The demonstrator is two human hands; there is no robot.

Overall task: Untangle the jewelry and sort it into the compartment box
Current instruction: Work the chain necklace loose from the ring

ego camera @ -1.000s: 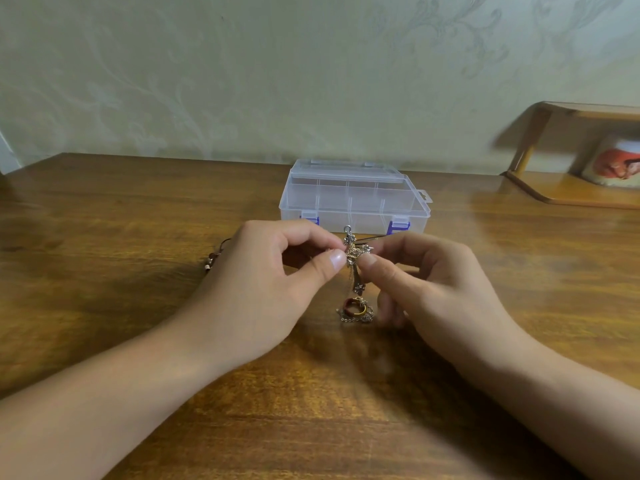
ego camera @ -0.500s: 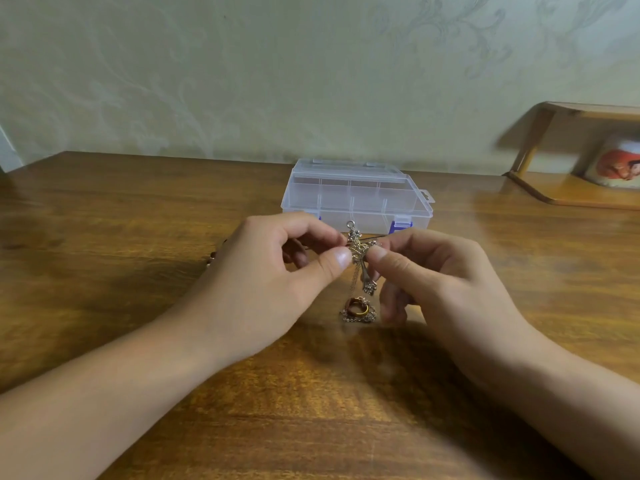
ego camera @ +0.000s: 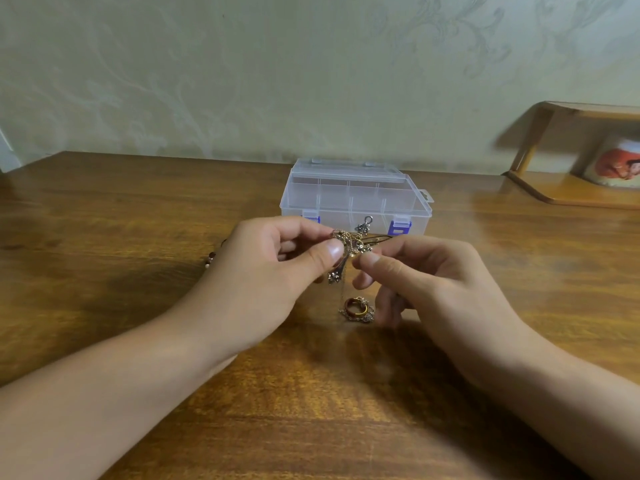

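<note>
Above glossy wooden tabletop (ego camera: pixel 104 220): both hands, left (ego camera: pixel 263 278) and right (ego camera: pixel 429 282), pinch knotted gold-silver jewelry tangle (ego camera: pixel 351 245); rings (ego camera: pixel 358 308) dangle beneath; clear latched compartment box (ego camera: pixel 353 195) behind.

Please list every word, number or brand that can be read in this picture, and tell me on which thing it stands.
None can be read.
Clear plastic box: no label shows.
Cup on the shelf: a red picture only, blurred; no letters can be told.
Tangled jewelry: no marking visible.
</note>
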